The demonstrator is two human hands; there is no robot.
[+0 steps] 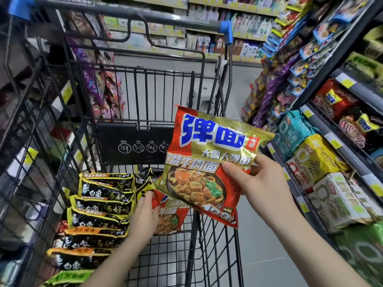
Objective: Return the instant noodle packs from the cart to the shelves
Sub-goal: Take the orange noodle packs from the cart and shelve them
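My right hand (261, 183) grips a red and gold noodle pack (209, 158) by its right edge and holds it above the black wire cart (157, 83). Down inside the cart, my left hand (145, 218) grips a second red and gold pack (170, 218), which the raised pack partly hides. A row of several black and yellow noodle packs (101, 206) stands along the cart's left side. One black pack (145, 181) lies behind my left hand.
Shelves (339, 154) on the right hold green, yellow and white multipacks and red packs, with yellow price tags on the rails. Hanging snack bags (290, 65) fill the upper right. The cart's folded child seat (134, 146) faces me. More shelves stand across the aisle.
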